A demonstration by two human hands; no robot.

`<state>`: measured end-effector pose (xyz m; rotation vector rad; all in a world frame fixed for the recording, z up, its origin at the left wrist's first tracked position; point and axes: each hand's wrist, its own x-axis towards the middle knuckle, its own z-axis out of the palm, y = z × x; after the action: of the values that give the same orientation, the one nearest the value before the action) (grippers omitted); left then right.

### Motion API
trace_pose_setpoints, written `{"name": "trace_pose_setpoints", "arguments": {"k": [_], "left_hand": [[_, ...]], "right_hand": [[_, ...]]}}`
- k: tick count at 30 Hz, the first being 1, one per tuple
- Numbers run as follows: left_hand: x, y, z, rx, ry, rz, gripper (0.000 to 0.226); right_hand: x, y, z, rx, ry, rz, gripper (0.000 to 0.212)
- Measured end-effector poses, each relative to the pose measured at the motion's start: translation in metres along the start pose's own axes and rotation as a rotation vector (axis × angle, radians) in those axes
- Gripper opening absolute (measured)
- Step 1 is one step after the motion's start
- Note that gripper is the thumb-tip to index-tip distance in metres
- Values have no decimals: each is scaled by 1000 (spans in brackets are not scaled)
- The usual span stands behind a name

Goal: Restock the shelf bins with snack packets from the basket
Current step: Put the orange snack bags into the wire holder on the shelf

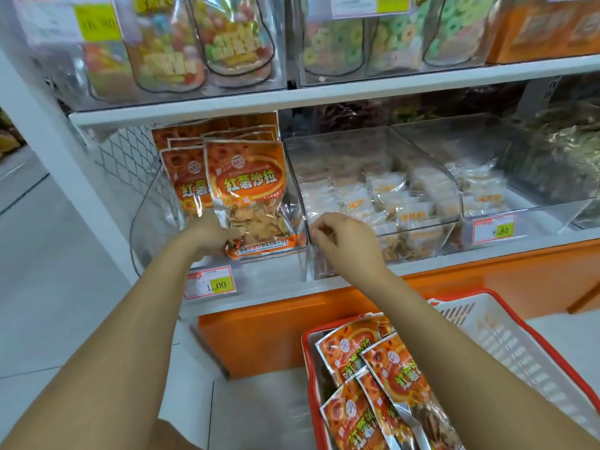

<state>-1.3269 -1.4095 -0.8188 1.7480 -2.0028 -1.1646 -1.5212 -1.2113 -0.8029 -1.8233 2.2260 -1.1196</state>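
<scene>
Several orange snack packets stand upright in a clear shelf bin (pixel 143 222) at the left of the middle shelf. My left hand (pixel 207 237) reaches into this bin and grips the bottom left corner of the front orange packet (pixel 250 196). My right hand (pixel 344 241) hovers at the front edge between this bin and the neighbouring one, fingers loosely curled, holding nothing. Below right, a red and white basket (pixel 506 345) holds several more orange packets (pixel 383 384).
A second clear bin (pixel 454 203) of small pale wrapped snacks sits to the right, with another beyond it. Price tags (pixel 211 284) hang on the shelf front. The upper shelf (pixel 324 92) carries clear bags of coloured sweets. An orange base panel (pixel 269 336) runs under the shelf.
</scene>
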Motion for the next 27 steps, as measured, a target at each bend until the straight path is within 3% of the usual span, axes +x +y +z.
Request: {"name": "trace_pose_setpoints", "arguments": {"k": [3, 7, 12, 14, 16, 18, 20, 24, 27], "left_hand": [[-14, 12, 1, 440, 184, 25, 81], [-10, 19, 6, 432, 212, -57, 75], [-37, 42, 18, 724, 222, 46, 46], [-43, 41, 20, 732, 210, 34, 48], [-59, 41, 21, 711, 258, 80, 34], [-82, 45, 22, 638, 395, 220, 29], [-110, 54, 24, 522, 497, 404, 45], [-152, 55, 46, 409, 290, 654, 49], [-167, 36, 80, 567, 112, 598, 45]], "right_hand": [[0, 0, 2, -3, 15, -9, 12], [0, 2, 3, -26, 30, -44, 14], [3, 3, 5, -35, 3, -53, 16], [5, 4, 4, -1, -20, -37, 16], [3, 5, 1, 29, -35, -42, 18], [-7, 5, -4, 62, -7, -93, 20], [-26, 5, -12, 90, 73, -150, 17], [-76, 21, -25, 173, 116, -91, 7], [-111, 55, -29, 151, -104, 144, 10]]}}
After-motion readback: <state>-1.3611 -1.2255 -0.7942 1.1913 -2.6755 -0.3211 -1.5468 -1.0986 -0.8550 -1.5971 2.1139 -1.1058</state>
